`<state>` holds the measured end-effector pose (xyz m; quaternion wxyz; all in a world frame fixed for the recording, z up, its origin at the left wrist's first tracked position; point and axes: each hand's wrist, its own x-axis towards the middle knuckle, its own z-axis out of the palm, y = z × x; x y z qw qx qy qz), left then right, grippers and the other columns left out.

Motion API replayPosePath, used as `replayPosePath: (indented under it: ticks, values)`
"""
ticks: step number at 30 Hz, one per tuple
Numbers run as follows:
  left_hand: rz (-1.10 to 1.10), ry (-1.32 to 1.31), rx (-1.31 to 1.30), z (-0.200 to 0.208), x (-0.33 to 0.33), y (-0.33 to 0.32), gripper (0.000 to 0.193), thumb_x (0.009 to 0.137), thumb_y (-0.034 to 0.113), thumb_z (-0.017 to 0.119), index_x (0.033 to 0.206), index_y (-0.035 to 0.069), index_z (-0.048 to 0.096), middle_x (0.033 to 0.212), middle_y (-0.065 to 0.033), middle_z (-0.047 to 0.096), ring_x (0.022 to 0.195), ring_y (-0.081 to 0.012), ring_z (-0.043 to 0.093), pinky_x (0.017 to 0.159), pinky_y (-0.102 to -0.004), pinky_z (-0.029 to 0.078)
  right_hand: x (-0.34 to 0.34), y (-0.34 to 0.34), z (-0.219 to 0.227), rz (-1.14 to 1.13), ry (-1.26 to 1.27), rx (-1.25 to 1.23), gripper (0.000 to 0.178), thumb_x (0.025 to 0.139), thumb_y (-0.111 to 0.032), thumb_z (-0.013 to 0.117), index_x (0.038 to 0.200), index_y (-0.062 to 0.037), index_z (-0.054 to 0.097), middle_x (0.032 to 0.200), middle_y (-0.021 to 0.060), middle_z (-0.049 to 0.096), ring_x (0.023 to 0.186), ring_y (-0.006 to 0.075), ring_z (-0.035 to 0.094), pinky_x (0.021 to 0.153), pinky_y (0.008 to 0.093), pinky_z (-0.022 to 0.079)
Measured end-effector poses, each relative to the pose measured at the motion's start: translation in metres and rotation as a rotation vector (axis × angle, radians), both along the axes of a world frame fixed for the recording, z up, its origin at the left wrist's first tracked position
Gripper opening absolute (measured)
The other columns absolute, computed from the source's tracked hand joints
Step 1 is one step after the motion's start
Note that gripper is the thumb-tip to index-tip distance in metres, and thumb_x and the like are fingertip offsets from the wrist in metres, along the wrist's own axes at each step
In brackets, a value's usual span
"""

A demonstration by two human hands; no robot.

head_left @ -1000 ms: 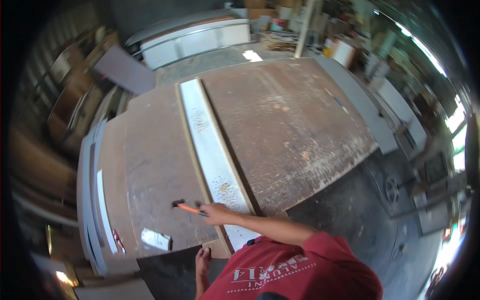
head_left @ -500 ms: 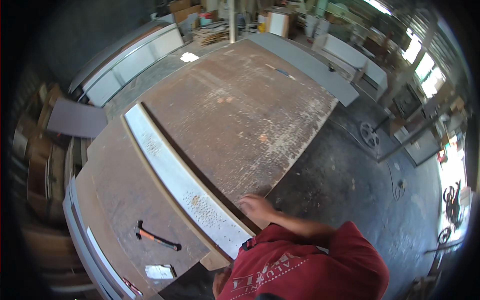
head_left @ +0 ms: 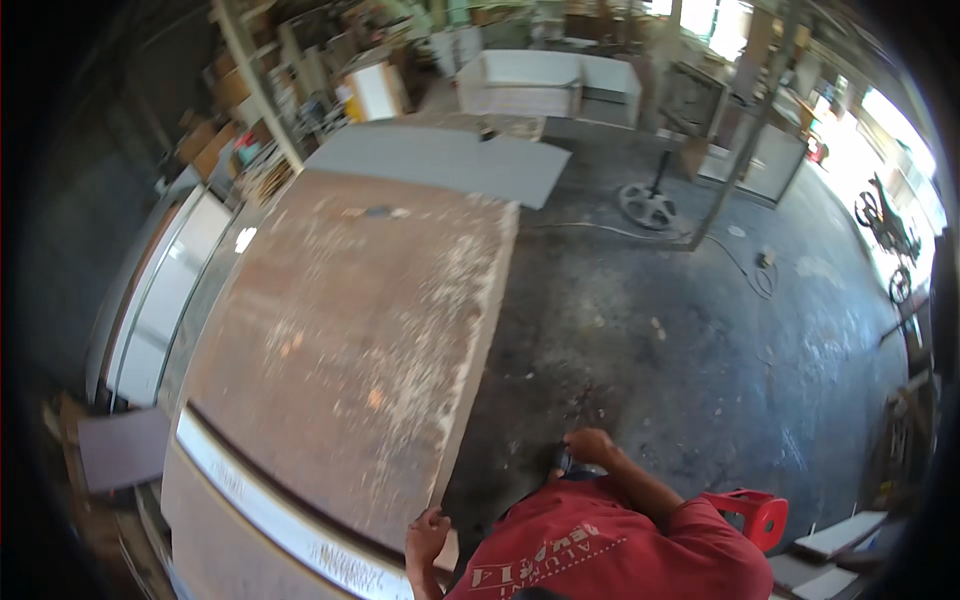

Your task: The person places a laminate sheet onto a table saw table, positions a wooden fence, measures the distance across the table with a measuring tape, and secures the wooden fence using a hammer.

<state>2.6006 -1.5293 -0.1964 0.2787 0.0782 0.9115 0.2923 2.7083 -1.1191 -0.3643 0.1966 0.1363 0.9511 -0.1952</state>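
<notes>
A large brown board (head_left: pixel 350 340), dusted with sawdust, lies flat and fills the left half of the view. A long white strip (head_left: pixel 262 507) crosses its near end. My left hand (head_left: pixel 428 535) sits at the board's near right corner, fingers curled over the edge. My right hand (head_left: pixel 592 447) is drawn back to my waist, beside my red shirt, fingers bent around a small dark thing (head_left: pixel 566 463) that is mostly hidden. I cannot tell what it is.
Dark concrete floor (head_left: pixel 680 330) spreads to the right of the board. A red plastic stool (head_left: pixel 757 515) stands behind my right side. A grey sheet (head_left: pixel 440 160) lies beyond the board, a round metal base (head_left: pixel 648 205) with a post farther off, white cabinets (head_left: pixel 545 82) at the back.
The view has swung right. The orange-handled tool on the left board is out of view. My right hand left the white strip and pulled back to my waist; my left hand came to the board's corner.
</notes>
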Motion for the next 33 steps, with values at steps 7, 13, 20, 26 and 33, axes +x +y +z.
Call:
replayPosePath:
  ticks: [7, 13, 20, 26, 33]
  values:
    - [-0.363, -0.392, 0.409, 0.008, -0.056, 0.204, 0.044, 0.092, 0.026, 0.07, 0.131, 0.006, 0.062, 0.118, -0.0145, 0.071, 0.107, -0.0262, 0.069, 0.092, -0.0343, 0.054, -0.017, 0.073, 0.037, -0.065, -0.027, -0.11, 0.034, 0.088, -0.032, 0.061, 0.115, -0.013, 0.069, 0.107, 0.0147, 0.073, 0.1, 0.0359, 0.07, 0.083, 0.0489, 0.057]
    - [-0.653, -0.468, 0.44, -0.019, -0.12, 0.29, 0.048, 0.098, 0.04, 0.059, 0.129, 0.003, 0.063, 0.116, -0.017, 0.071, 0.109, -0.0234, 0.068, 0.095, -0.0317, 0.049, -0.066, 0.16, 0.038, -0.22, -0.079, -0.184, 0.041, 0.091, -0.038, 0.06, 0.125, -0.0154, 0.066, 0.112, 0.0164, 0.071, 0.107, 0.0357, 0.067, 0.092, 0.0472, 0.053]
    - [-0.553, -0.304, 0.451, -0.027, -0.263, 0.388, 0.047, 0.092, 0.033, 0.065, 0.126, 0.001, 0.064, 0.107, -0.0187, 0.072, 0.1, -0.0274, 0.071, 0.088, -0.0358, 0.053, -0.216, 0.253, 0.045, -0.296, 0.019, -0.343, 0.044, 0.089, -0.037, 0.065, 0.124, -0.0116, 0.066, 0.11, 0.0171, 0.072, 0.104, 0.0367, 0.067, 0.09, 0.0463, 0.053]
    - [-0.483, -0.109, 0.379, 0.0, -0.387, 0.452, 0.048, 0.088, 0.029, 0.066, 0.128, 0.003, 0.062, 0.114, -0.0232, 0.069, 0.107, -0.0364, 0.067, 0.092, -0.0424, 0.053, -0.366, 0.349, 0.02, -0.241, 0.678, -0.12, 0.045, 0.091, -0.036, 0.069, 0.125, -0.0079, 0.063, 0.111, 0.0182, 0.07, 0.101, 0.0371, 0.067, 0.083, 0.0454, 0.053]
    - [-0.338, 0.029, 0.338, 0.012, -0.496, 0.483, 0.049, 0.088, 0.025, 0.065, 0.131, 0.002, 0.06, 0.131, -0.0218, 0.062, 0.123, -0.0362, 0.059, 0.104, -0.041, 0.046, -0.547, 0.47, 0.018, -1.326, 0.455, -1.015, 0.06, 0.091, -0.033, 0.071, 0.141, -0.0133, 0.045, 0.096, 0.0026, 0.06, 0.082, 0.0157, 0.057, 0.069, 0.0362, 0.052]
